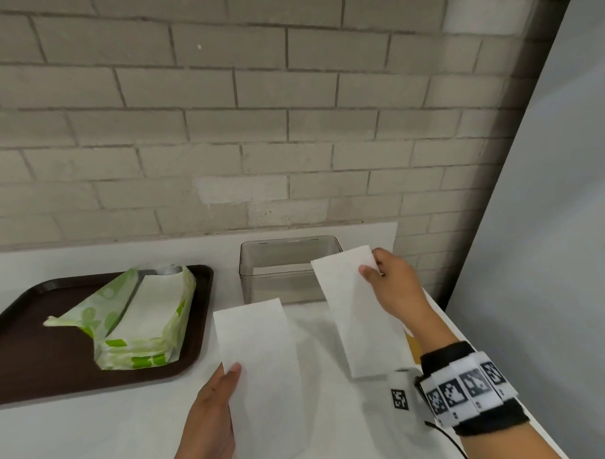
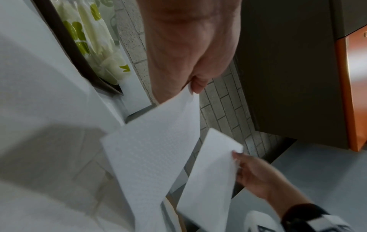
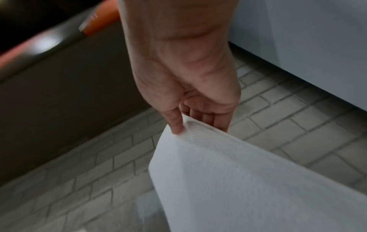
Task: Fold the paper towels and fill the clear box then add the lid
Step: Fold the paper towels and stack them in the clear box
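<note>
Clear box (image 1: 261, 265): on white counter (image 1: 95, 435), lidless, contents seemingly none, though glare obscures. Brown tray (image 1: 24, 359): holds opened green-patterned towel pack (image 1: 136, 324). Left hand (image 1: 211, 414) pinches one paper towel (image 1: 261, 361); right hand (image 1: 395, 284) pinches second towel (image 1: 359, 313) beside the box.

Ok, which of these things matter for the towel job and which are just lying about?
Job:
- left towel, pinched by left hand
- right towel, pinched by right hand
- clear box, open, no lid seen
- towel pack, the supply

Lying about:
- brown tray under the pack
- marker tag
</note>
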Motion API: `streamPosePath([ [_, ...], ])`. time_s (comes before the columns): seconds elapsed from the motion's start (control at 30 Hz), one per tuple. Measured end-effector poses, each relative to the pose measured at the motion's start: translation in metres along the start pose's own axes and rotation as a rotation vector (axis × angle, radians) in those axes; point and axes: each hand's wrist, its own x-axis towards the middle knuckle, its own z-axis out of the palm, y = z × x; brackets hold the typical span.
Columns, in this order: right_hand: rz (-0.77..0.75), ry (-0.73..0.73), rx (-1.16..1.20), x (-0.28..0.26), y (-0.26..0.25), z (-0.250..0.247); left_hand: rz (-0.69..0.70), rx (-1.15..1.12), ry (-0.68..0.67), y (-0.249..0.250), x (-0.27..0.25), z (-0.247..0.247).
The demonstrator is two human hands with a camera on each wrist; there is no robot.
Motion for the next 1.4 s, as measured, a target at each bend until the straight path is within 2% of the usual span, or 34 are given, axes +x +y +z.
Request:
streamPosePath([
  [0.13,-0.132,0.144,0.089,-0.025,-0.034,-0.028,0.006,-0.066,-0.027,0.005,-0.005,0.009],
  [0.2,-0.222,0.185,0.258,-0.038,-0.053,-0.042,-0.004,-0.081,-0.077,0.010,-0.008,0.014],
  [0.3,-0.297,0.076,0.692,-0.051,-0.073,-0.049,-0.024,-0.116,-0.176,0.018,-0.017,0.023],
  [0.33,-0.285,0.034,0.797,-0.052,-0.075,-0.045,-0.029,-0.112,-0.201,0.020,-0.019,0.026],
  [0.37,-0.274,0.021,0.803,-0.053,-0.074,-0.036,-0.032,-0.103,-0.224,0.022,-0.022,0.028],
  [0.47,-0.291,0.040,0.435,-0.058,-0.063,0.003,-0.042,-0.036,-0.281,0.024,-0.030,0.036],
  [0.53,-0.304,-0.003,0.174,-0.065,-0.052,0.029,-0.042,0.005,-0.268,0.025,-0.034,0.041],
  [0.63,-0.229,-0.042,-0.110,-0.072,-0.040,0.050,-0.034,0.058,-0.240,0.025,-0.037,0.042],
  [0.73,-0.195,-0.050,-0.149,-0.080,-0.039,0.055,-0.028,0.144,-0.240,0.022,-0.040,0.041],
  [0.9,-0.203,-0.041,0.061,-0.075,-0.035,0.052,0.055,0.206,-0.127,0.019,-0.044,0.035],
  [0.97,-0.152,0.023,0.103,-0.055,-0.017,0.037,0.067,0.165,-0.092,0.022,-0.044,0.024],
  [1.03,-0.046,0.015,0.053,-0.033,0.008,0.018,0.077,0.131,-0.070,0.026,-0.044,0.013],
  [1.1,0.097,-0.075,-0.060,-0.018,0.035,0.001,0.089,0.102,-0.047,0.029,-0.044,0.003],
  [1.2,0.278,-0.340,-0.210,-0.016,0.069,-0.007,0.093,0.088,-0.019,0.030,-0.043,-0.005],
  [1.3,0.278,-0.716,-0.446,-0.028,0.088,0.004,0.076,0.108,-0.021,0.026,-0.043,-0.003],
  [1.33,0.256,-0.792,-0.514,-0.032,0.091,0.010,0.066,0.118,-0.028,0.025,-0.043,-0.001],
  [1.4,0.236,-0.818,-0.537,-0.040,0.096,0.019,0.047,0.133,-0.040,0.021,-0.042,0.002],
])
